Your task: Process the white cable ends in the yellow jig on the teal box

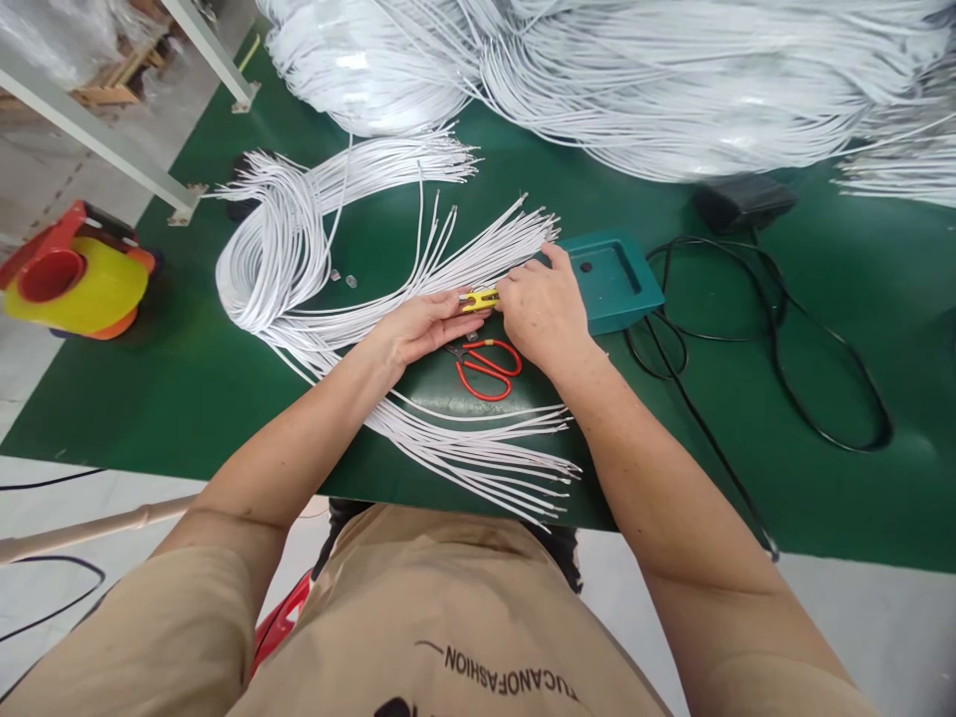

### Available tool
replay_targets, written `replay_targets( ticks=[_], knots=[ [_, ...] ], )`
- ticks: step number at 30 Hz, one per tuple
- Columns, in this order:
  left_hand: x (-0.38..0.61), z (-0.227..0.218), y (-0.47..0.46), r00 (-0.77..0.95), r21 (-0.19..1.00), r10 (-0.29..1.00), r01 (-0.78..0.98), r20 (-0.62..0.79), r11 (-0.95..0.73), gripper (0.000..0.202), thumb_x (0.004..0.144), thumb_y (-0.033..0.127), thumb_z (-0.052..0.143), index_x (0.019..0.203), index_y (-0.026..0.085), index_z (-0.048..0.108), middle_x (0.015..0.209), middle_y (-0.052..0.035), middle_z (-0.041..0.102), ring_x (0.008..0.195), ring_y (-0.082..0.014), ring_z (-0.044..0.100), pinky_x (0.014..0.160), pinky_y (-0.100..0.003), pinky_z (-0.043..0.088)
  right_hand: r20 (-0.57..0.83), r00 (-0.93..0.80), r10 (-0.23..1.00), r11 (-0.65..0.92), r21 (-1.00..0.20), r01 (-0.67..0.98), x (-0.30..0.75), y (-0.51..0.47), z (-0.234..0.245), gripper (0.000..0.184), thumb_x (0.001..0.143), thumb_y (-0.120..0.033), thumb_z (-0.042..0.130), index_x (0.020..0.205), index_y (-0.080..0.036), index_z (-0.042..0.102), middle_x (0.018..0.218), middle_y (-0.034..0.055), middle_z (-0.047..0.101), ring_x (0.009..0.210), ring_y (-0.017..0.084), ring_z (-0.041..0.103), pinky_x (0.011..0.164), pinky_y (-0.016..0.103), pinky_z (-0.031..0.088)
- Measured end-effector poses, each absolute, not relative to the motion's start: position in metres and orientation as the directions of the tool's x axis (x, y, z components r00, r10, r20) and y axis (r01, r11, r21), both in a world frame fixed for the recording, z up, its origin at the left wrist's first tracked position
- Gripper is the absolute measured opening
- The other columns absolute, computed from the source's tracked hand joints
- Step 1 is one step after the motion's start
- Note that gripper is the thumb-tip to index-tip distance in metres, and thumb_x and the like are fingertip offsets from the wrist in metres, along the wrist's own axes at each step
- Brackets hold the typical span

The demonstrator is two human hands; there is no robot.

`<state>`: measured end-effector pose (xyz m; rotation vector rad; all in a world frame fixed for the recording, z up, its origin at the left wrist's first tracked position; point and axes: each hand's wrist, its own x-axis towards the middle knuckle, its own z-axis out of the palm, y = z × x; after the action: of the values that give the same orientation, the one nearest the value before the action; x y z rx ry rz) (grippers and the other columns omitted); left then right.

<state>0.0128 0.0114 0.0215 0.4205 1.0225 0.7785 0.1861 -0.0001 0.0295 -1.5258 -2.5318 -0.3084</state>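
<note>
My right hand (544, 311) grips a small yellow wire stripper (478, 300). Facing it, my left hand (429, 327) pinches the end of a white cable at the tool, its other fingers stretched beneath. A looped bundle of white cables (280, 244) lies under and beyond my left forearm, with loose ends fanning out to the right. Just below my hands rest red-handled scissors (489, 368), their blades partly hidden by my left fingers. A teal tray (616, 279) stands right beside my right hand.
Big heaps of white cable (672, 90) cover the back of the green table (843, 498). A black cord (777, 349) coils at the right below a black box (747, 202). At the left stands a yellow and red tape dispenser (79, 274), near grey metal posts (112, 139).
</note>
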Motion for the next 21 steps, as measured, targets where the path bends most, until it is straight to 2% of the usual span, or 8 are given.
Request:
replay_targets(
  ticks=[6,10,14,18,21],
  knots=[
    [0.017,0.020,0.009,0.271,0.621,0.760,-0.448,-0.591,0.643,0.033,0.091,0.004,0.045,0.121,0.007,0.058,0.113,-0.0163,0.068,0.114,-0.0235,0.065,0.102,-0.033,0.051,0.259,-0.456,0.851,0.454,0.070,0.888,0.186,-0.001,0.030,0.029,0.090,-0.014,0.037,0.078,-0.016,0.064,0.082,0.0074,0.068,0.086,0.021,0.058,0.109,0.046,0.029],
    [0.023,0.023,0.006,0.345,0.449,0.708,-0.585,-0.616,0.675,0.039,0.096,0.013,0.035,0.131,0.006,0.050,0.122,-0.0201,0.064,0.119,-0.0262,0.062,0.098,-0.036,0.054,0.254,-0.458,0.852,0.455,0.074,0.888,0.187,0.000,0.029,0.029,0.089,-0.013,0.038,0.079,-0.015,0.065,0.083,0.0083,0.068,0.087,0.022,0.059,0.109,0.046,0.029],
    [0.029,0.024,0.006,0.417,0.286,0.656,-0.661,-0.630,0.694,0.044,0.096,0.014,0.029,0.136,0.004,0.044,0.124,-0.0227,0.062,0.119,-0.0284,0.061,0.094,-0.039,0.056,0.274,-0.457,0.846,0.465,0.040,0.885,0.187,0.002,0.027,0.033,0.092,-0.015,0.035,0.079,-0.017,0.065,0.082,0.0074,0.068,0.089,0.023,0.059,0.109,0.047,0.029],
    [0.031,0.020,0.004,0.433,0.241,0.672,-0.703,-0.601,0.669,0.043,0.095,0.015,0.030,0.135,0.005,0.045,0.123,-0.0212,0.063,0.116,-0.0281,0.063,0.093,-0.041,0.056,0.305,-0.457,0.836,0.473,0.024,0.881,0.187,0.002,0.025,0.037,0.094,-0.016,0.032,0.079,-0.017,0.065,0.079,0.0071,0.067,0.089,0.024,0.059,0.108,0.048,0.030],
    [0.032,0.018,0.003,0.413,0.230,0.679,-0.727,-0.607,0.647,0.043,0.096,0.017,0.029,0.132,0.005,0.047,0.114,-0.0196,0.067,0.109,-0.0266,0.067,0.090,-0.039,0.057,0.305,-0.456,0.836,0.464,0.051,0.885,0.187,0.002,0.025,0.037,0.094,-0.017,0.031,0.079,-0.017,0.065,0.079,0.0070,0.067,0.087,0.023,0.059,0.107,0.047,0.030]
  ],
)
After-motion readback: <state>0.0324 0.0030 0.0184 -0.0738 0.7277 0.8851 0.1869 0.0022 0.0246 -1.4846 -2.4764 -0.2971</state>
